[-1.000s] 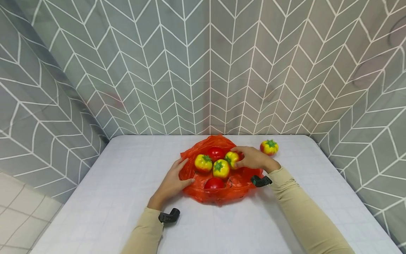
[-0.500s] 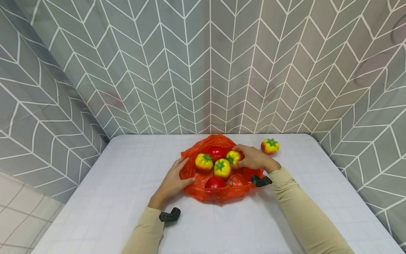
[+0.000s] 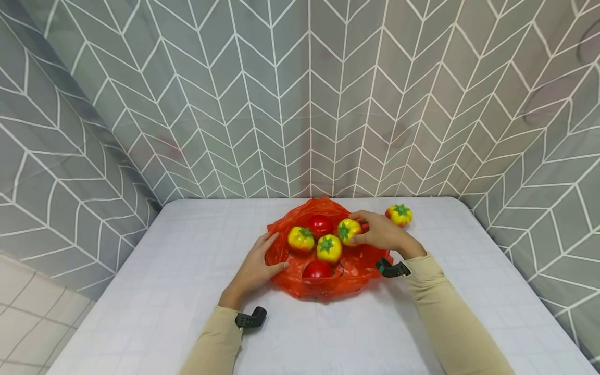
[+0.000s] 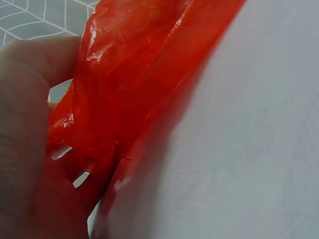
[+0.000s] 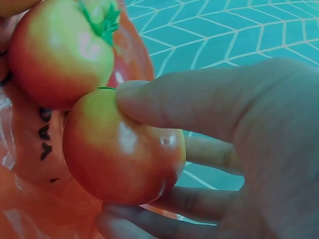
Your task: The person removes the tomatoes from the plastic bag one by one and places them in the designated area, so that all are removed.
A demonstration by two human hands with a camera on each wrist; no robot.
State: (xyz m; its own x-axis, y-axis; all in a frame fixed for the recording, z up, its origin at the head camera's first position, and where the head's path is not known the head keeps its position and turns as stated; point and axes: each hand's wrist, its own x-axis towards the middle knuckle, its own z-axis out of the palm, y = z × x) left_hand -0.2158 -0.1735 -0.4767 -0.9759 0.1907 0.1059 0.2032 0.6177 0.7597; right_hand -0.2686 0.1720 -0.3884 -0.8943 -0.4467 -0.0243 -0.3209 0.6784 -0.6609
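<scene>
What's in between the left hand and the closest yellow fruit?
The crinkly side of the red bag. The head view shows it between the left hand and that yellow fruit.

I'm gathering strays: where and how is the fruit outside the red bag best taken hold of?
Hold the loose fruit across its round sides, probably best from above right: its green leaves show on top, its right side is free, and the right grip is close on its left.

On the white table, the red plastic bag! Inside: round red fruit behind, another red fruit in front, round yellow-and-red fruits left and centre, third such fruit in the right hand, fourth such fruit outside, right.
</scene>
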